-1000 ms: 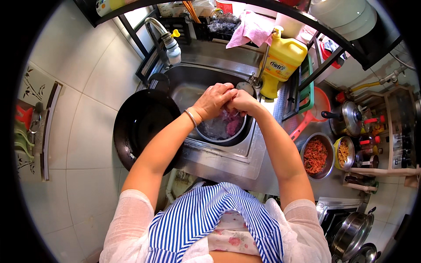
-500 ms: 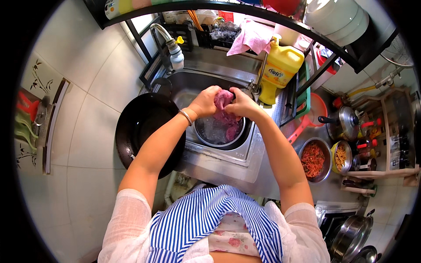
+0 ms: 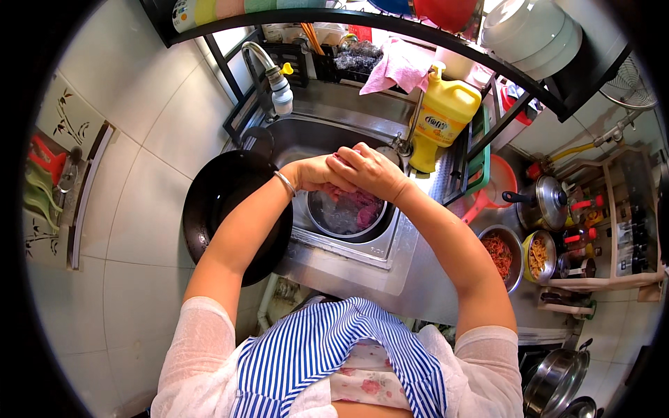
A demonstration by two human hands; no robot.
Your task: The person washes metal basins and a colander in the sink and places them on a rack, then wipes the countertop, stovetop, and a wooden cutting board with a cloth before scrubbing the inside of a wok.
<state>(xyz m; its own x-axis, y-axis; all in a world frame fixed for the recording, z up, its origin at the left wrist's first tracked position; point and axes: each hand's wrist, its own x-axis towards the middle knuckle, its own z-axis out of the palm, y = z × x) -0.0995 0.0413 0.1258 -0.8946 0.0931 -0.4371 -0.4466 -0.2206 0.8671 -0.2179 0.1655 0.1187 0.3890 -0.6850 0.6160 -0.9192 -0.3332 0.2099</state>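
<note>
Over the sink [image 3: 293, 130], my left hand [image 3: 315, 173] and my right hand [image 3: 371, 171] are clasped together, squeezing a wet pink-purple cloth [image 3: 364, 209]. My right fingers lie across the top of my left hand. The upper part of the cloth is mostly hidden inside my fists, while its lower part hangs into a round metal basin [image 3: 343, 234] holding water. A black wok [image 3: 212, 209] rests at the sink's left edge, close to my left forearm.
A yellow detergent jug [image 3: 446, 115] stands behind the sink, right of the faucet [image 3: 279, 90]. On the right counter are a bowl of shredded orange food [image 3: 499, 255], a smaller bowl [image 3: 539, 256] and a lidded pot [image 3: 547, 202]. A black rack [image 3: 390, 21] spans above.
My hands have closed together around the upper cloth, the right moving over the left. Half a second ago they were slightly apart, with the bunched cloth showing between them.
</note>
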